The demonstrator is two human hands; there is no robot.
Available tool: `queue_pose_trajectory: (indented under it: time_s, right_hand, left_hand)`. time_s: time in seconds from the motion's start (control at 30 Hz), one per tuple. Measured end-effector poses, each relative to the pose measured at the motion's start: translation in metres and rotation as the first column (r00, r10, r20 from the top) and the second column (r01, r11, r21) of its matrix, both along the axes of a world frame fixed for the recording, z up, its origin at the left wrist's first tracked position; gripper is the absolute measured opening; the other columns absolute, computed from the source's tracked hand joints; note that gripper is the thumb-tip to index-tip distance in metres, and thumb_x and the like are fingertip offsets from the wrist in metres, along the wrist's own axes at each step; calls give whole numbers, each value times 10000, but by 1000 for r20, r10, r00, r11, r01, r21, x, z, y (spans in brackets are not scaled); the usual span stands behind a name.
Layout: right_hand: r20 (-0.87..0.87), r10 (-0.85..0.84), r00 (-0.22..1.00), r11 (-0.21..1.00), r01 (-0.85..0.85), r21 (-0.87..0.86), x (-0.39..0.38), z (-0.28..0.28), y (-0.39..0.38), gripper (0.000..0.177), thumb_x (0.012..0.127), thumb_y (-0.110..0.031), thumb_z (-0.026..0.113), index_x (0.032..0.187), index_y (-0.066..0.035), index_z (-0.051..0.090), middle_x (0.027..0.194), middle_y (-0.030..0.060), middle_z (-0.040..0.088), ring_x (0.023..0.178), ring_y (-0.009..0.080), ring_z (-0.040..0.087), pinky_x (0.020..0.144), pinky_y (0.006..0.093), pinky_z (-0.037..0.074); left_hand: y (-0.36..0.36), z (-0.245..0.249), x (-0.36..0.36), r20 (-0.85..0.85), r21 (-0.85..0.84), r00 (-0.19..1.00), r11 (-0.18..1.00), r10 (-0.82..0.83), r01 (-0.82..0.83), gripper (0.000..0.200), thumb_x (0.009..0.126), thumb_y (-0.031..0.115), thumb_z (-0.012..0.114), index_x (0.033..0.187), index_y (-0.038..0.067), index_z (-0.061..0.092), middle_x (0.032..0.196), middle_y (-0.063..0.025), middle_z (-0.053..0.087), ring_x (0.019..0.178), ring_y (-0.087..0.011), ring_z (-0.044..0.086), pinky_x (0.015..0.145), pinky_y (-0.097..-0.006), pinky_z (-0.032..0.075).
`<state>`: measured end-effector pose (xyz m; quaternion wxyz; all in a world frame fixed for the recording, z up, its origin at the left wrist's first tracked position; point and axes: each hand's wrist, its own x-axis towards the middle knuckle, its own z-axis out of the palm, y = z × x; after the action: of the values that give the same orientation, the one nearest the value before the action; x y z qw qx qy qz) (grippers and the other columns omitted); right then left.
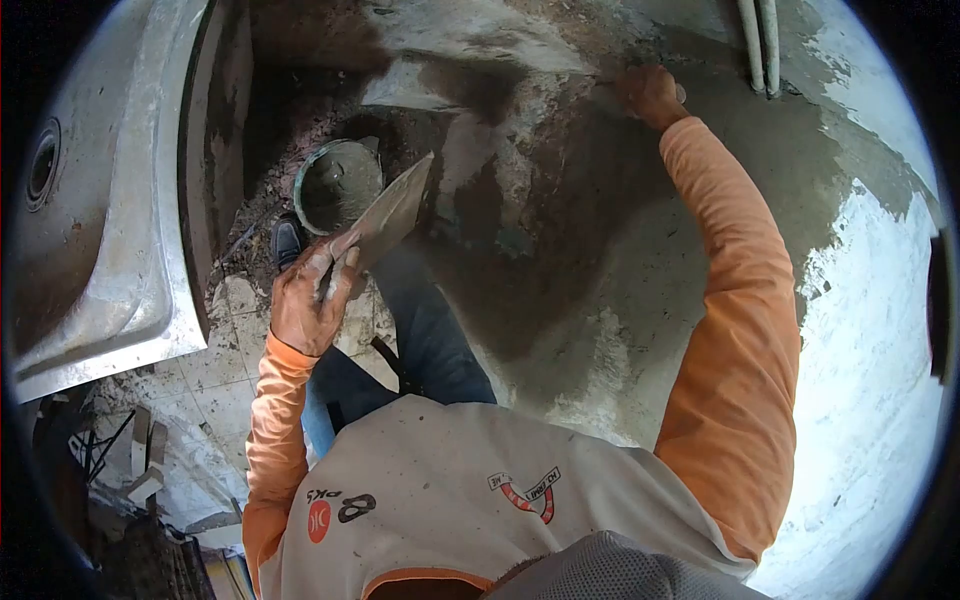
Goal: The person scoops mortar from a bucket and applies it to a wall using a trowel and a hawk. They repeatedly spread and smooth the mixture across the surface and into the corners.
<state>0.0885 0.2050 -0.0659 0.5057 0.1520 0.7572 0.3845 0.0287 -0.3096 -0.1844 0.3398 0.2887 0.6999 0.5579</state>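
Note:
My left hand [312, 298] is closed round the near end of a flat, tilted board [395, 215] smeared with grey material. Just beyond that hand, a round bucket [340, 185] with grey contents stands on the dirty floor. Far off at the upper right, my right hand [650, 95] is wrapped round a handle whose rounded end pokes out at its right side. The rest of that tool is too dark to make out, and it lies against the damp grey wall surface [720, 150].
A metal sink [150, 200] with a drain juts in at the left. Two pipes [760, 45] run down the wall at the top right. Wood scraps [148, 455] and debris lie at the lower left. Rubble surrounds the bucket, near my shoe [287, 242].

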Motion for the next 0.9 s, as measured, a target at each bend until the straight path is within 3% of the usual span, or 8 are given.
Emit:
queue_pose_trajectory:
  time_s: [0.2,0.3,0.37,0.47,0.53,0.7,0.77,0.9]
  right_hand:
    - [-48,227,973,973,-229,-32,70,-7,-4,214,881,-222,652,1024,-116,770,1085,100,749,961,297,743,789,466,598]
    - [-73,154,985,980,-162,-119,125,8,-8,246,900,-193,613,1086,-109,752,1082,105,751,966,281,743,814,464,597]
    - [234,-87,968,976,130,-174,88,62,-84,268,909,-201,596,1100,-85,743,1066,117,756,992,279,738,841,460,594]
    - [151,-170,974,979,184,-84,91,94,-79,259,928,-226,580,1049,-76,753,1017,140,760,986,308,738,828,438,602]
    - [49,-83,995,995,85,-46,76,109,-56,282,992,-248,559,1198,-131,711,1205,93,717,1125,292,689,925,424,561]
    - [-73,37,997,998,-33,56,35,82,31,279,963,-246,604,1202,-149,709,1129,84,746,1061,300,720,868,409,592]
    - [-175,211,962,977,-214,2,35,70,49,234,956,-207,555,1004,-116,766,992,147,756,931,360,739,786,450,608]
    - [-73,-72,995,997,73,8,40,84,-17,235,965,-233,562,1049,-132,758,1035,133,749,989,354,728,775,468,608]
  left_hand:
    - [-3,3,1,-24,16,1000,1000,13,-12,277,941,115,650,1199,22,683,1102,-230,705,1017,-402,692,914,-409,533]
    - [1,11,-2,-8,9,1000,1000,28,-28,266,943,121,652,1186,16,687,1105,-227,707,1021,-402,691,918,-405,532]
    - [3,12,-2,28,30,999,999,30,-30,262,949,125,649,1181,9,686,1102,-230,707,1019,-404,692,915,-403,533]
    - [9,21,-7,-13,48,1000,999,19,-18,256,954,128,647,1174,3,687,1098,-234,708,1010,-406,695,907,-403,537]
    - [13,21,-6,-3,65,1000,998,18,-17,255,953,129,649,1172,2,688,1100,-237,707,1011,-408,695,906,-403,538]
    - [15,19,-1,-56,54,998,999,-4,7,259,955,129,648,1178,2,686,1106,-238,706,1021,-409,695,907,-401,538]
    - [14,17,2,-64,61,998,998,-8,12,263,954,125,648,1184,3,683,1101,-237,707,1021,-413,694,905,-402,538]
    - [12,15,8,3,58,1000,998,0,0,262,950,116,647,1185,6,682,1098,-235,707,1014,-413,694,901,-402,539]
